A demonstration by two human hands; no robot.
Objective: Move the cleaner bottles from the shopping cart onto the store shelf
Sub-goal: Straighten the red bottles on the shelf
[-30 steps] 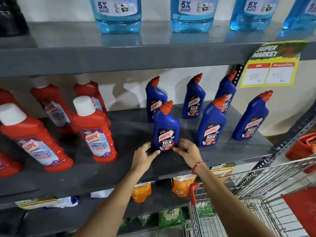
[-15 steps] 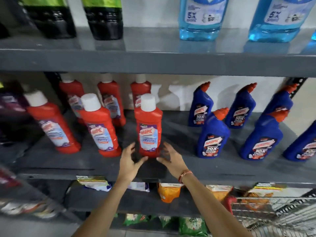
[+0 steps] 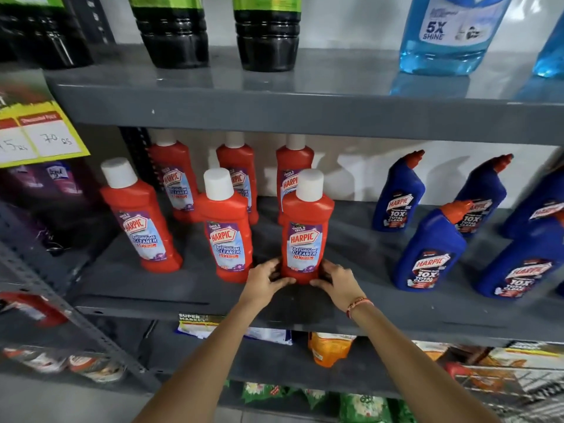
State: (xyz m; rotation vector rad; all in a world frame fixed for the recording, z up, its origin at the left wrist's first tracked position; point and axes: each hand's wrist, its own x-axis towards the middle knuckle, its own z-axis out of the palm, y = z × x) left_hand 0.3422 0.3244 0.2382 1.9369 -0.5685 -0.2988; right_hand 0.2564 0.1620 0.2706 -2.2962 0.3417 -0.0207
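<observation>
A red bathroom cleaner bottle (image 3: 306,230) with a white cap stands upright near the front of the grey middle shelf (image 3: 195,288). My left hand (image 3: 263,279) grips its base from the left and my right hand (image 3: 337,280) grips it from the right. Several more red cleaner bottles (image 3: 228,236) stand to its left and behind it. Blue cleaner bottles (image 3: 427,254) with orange spouts stand in rows on the right part of the same shelf. A corner of the wire shopping cart (image 3: 515,389) shows at the lower right.
The upper shelf (image 3: 305,114) overhangs, carrying dark bottles (image 3: 174,35) and blue liquid bottles (image 3: 445,38). A yellow price tag (image 3: 39,135) hangs at the left. Packets (image 3: 329,349) lie on the lower shelves. A slanted metal upright (image 3: 76,319) stands at the lower left.
One second ago both hands were on a blue bottle at the right. They moved left to a red bottle, and the view followed. Since half a second ago the fingers have closed round its base.
</observation>
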